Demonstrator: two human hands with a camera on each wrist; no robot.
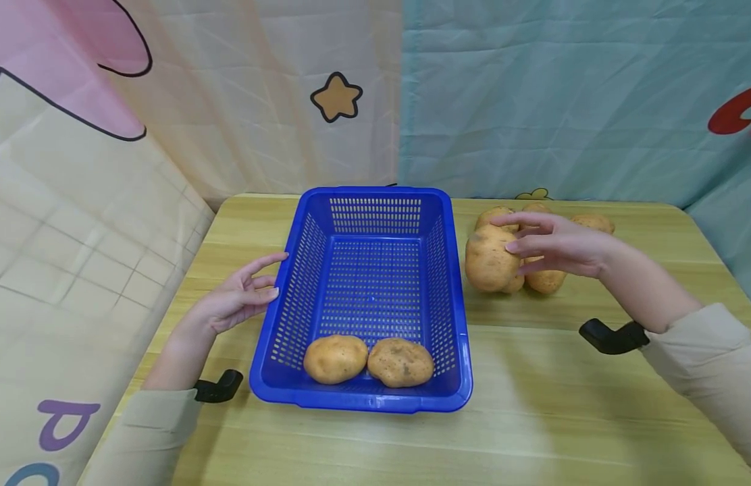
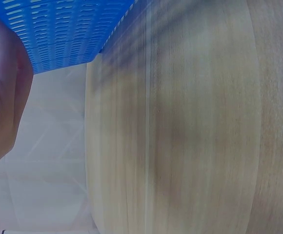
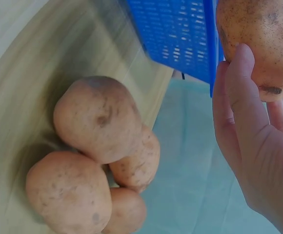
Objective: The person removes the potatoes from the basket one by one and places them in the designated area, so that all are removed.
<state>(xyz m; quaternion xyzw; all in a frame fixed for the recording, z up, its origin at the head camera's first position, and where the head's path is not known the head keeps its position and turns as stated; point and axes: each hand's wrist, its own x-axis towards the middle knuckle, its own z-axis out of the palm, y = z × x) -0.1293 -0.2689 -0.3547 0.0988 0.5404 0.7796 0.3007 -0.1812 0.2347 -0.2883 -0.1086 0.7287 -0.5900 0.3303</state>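
Observation:
A blue plastic basket [image 1: 375,403] with slotted walls stands on the table. Two potatoes lie side by side at its near end, a smoother one [image 1: 335,360] on the left and a blotchy one [image 1: 400,362] on the right. My left hand [image 1: 240,297] touches the basket's left side with its fingertips, fingers loosely extended; the left wrist view shows it against the slotted wall [image 2: 63,29]. To the right of the basket, my right hand [image 1: 564,244] holds a large potato [image 1: 489,259] between thumb and fingers, raised off the table.
Several more potatoes [image 3: 100,117] sit grouped on the wooden table [image 1: 533,405] beneath and behind the right hand. Printed cloth [image 1: 521,101] hangs along the table's back edge, and a pale sheet [image 1: 90,270] lines the left side.

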